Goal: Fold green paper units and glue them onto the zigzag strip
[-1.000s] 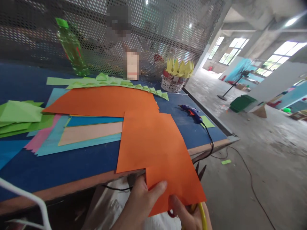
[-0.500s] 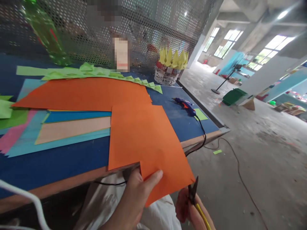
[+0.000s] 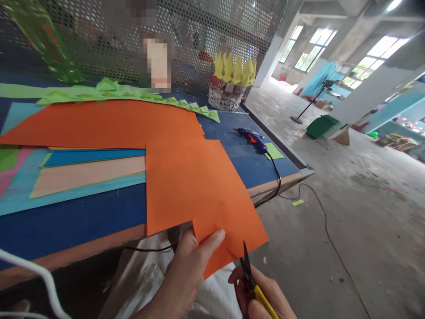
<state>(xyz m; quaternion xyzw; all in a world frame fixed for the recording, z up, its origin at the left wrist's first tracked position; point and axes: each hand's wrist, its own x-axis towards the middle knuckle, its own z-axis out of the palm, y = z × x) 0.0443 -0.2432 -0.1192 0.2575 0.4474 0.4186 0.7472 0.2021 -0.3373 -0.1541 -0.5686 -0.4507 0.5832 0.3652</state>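
My left hand (image 3: 187, 272) pinches the near corner of an orange paper sheet (image 3: 195, 190), thumb on top. The sheet juts out over the near edge of the blue table (image 3: 83, 221). My right hand (image 3: 262, 292) grips yellow-handled scissors (image 3: 250, 277), whose dark blades point up at the sheet's lower edge, just touching or about level with it. A larger orange sheet (image 3: 109, 124) lies flat on the table behind.
Coloured paper sheets (image 3: 66, 177) and a green folded paper strip (image 3: 126, 95) lie on the table. A blue glue gun (image 3: 250, 137) with a black cord, a basket with yellow paper points (image 3: 230, 84) and a green bottle (image 3: 40, 40) stand farther back. A perforated metal screen (image 3: 199, 35) backs the table.
The scissors have come out from under the orange sheet and now stand upright at its lower right edge. My left hand keeps its hold. The view has shifted to the right.
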